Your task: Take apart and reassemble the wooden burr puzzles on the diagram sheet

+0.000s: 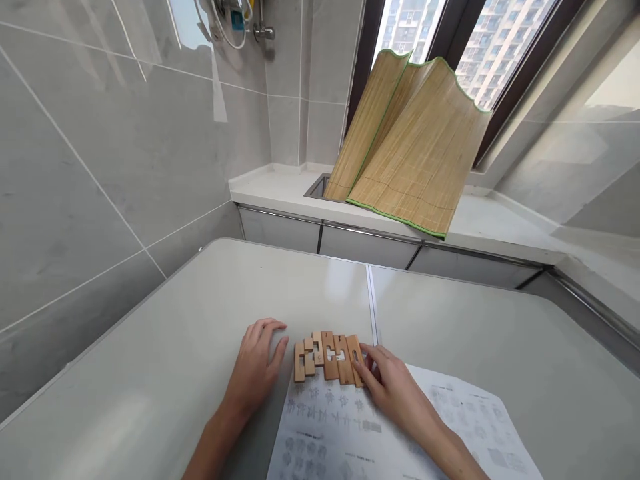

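6 notched brown wooden blocks [325, 361] line a white printed sheet's [333, 437] far edge. My right hand [395, 383] pinches the rightmost block [353, 342]; my left hand [254, 363] lies loosely spread.

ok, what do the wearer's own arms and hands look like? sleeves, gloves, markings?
Left hand and right hand are bare: five-fingered, no gloves or rings visible. Forearms show no sleeves, watches, cables or markings as far as the frame reaches.

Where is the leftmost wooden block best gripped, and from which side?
Probably pinch the leftmost block by its narrow ends, coming from the left: that side is free and faces the left hand, while the next block crowds its right.
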Demonstrator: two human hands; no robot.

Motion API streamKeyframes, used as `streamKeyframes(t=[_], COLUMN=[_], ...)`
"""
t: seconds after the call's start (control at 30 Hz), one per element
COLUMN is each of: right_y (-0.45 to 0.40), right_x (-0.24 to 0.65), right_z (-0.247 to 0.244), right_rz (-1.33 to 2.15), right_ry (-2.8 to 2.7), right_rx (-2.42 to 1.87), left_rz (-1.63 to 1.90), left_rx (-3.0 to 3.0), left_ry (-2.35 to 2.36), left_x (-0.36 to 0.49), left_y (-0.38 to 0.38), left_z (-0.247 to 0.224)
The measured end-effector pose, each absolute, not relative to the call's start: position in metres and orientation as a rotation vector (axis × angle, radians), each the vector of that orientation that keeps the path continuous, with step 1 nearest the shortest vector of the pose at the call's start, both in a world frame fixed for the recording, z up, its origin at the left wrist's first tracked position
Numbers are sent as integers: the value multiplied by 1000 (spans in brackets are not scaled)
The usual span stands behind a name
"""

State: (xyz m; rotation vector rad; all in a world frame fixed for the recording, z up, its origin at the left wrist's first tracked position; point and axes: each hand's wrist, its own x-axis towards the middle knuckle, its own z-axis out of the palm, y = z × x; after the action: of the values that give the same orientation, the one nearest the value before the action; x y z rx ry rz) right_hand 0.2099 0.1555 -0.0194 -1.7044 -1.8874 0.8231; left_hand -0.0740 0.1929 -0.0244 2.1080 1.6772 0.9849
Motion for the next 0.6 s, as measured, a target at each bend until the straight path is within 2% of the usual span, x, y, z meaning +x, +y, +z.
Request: streamKeyframes(t=[0.17, 0.6], right_y=[122, 31], right_x=[221, 272], right_z=[-23, -40], right_rz=[999, 1054], right_ry=[-1772, -1595], right_rx=[-1632, -1551], left_rz=[1160, 1057], left_rx=[1815, 1933], left_ry=[1768, 1863], left_x=[-61, -52], left_y=[199, 205], left_z=[-38, -39])
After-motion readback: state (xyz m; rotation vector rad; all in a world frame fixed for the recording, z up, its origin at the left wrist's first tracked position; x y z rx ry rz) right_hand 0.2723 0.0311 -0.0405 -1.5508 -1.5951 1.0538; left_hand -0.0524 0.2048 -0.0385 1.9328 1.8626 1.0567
